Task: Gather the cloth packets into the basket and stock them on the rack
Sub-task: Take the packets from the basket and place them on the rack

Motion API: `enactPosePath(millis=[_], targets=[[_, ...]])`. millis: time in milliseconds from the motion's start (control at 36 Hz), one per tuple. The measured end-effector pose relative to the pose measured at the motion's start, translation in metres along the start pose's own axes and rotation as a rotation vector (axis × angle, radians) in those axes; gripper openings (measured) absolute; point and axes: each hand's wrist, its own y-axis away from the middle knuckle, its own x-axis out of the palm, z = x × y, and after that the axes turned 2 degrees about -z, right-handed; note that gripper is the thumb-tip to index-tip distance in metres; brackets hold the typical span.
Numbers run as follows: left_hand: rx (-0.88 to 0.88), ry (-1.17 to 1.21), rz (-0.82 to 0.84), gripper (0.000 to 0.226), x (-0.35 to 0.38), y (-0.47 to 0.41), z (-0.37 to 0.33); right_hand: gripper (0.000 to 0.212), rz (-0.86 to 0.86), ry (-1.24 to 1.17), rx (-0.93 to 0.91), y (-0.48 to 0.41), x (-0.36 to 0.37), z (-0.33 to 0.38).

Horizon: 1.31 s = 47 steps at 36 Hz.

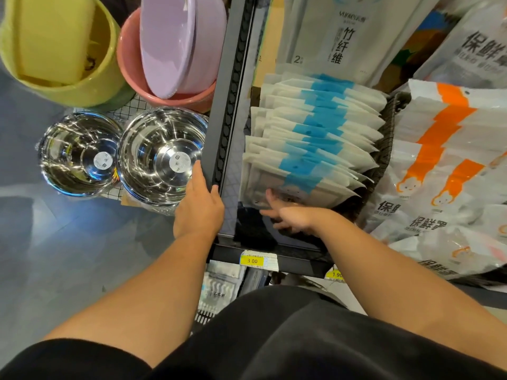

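Note:
Several white cloth packets with blue bands [315,127] stand in a row inside a dark woven basket [391,116] on the black rack shelf [274,256]. My right hand [290,215] reaches under the front of the row, fingers spread against the nearest packet [277,185]. My left hand [200,204] rests on the rack's black upright post [230,91], thumb hooked around its edge. Whether the right fingers grip the packet is hidden.
Two steel bowls [162,154] sit on the floor to the left, with a yellow bucket [60,50] and a pink basin holding a lilac one [175,45] behind. Orange-banded packets [444,149] crowd the right. Price tags [255,260] line the shelf edge.

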Motion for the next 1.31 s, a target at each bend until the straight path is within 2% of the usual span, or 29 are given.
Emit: enactPosePath(millis=[83, 194, 444, 639, 750, 861, 944, 1028, 1194, 1306], targets=[[0.01, -0.009, -0.012, 0.062, 0.001, 0.0, 0.0, 0.07, 0.061, 0.151, 0.04, 0.01, -0.006, -0.003], [0.015, -0.041, -0.022, 0.062, 0.002, 0.001, 0.0, 0.055, 0.011, 0.308, -0.048, 0.013, -0.013, -0.009], [0.027, 0.009, -0.044, 0.059, 0.003, 0.001, 0.005, 0.057, -0.121, 0.47, -0.178, 0.045, -0.012, -0.012], [0.052, -0.049, -0.042, 0.052, -0.005, 0.014, 0.01, 0.046, -0.307, 0.345, -0.314, 0.073, -0.008, -0.018], [0.062, -0.101, 0.009, 0.041, -0.01, 0.034, 0.034, 0.055, -0.413, 0.308, -0.373, 0.085, -0.001, -0.019], [0.044, -0.066, 0.023, 0.05, -0.015, 0.074, 0.073, 0.055, -0.521, 0.311, -0.445, 0.093, 0.018, -0.012], [0.017, -0.047, -0.052, 0.048, -0.018, 0.108, 0.103, 0.054, -0.571, 0.423, -0.506, 0.095, 0.04, -0.001], [-0.026, -0.132, -0.077, 0.052, -0.015, 0.143, 0.142, 0.058, -0.589, 0.583, -0.568, 0.095, 0.067, 0.01], [-0.26, -0.148, -0.174, 0.056, 0.001, 0.227, 0.231, 0.072, -0.609, 0.979, -0.755, 0.094, 0.134, 0.024], [-0.391, -0.11, -0.253, 0.059, 0.012, 0.284, 0.282, 0.068, -0.576, 1.202, -0.875, 0.081, 0.183, 0.022]])
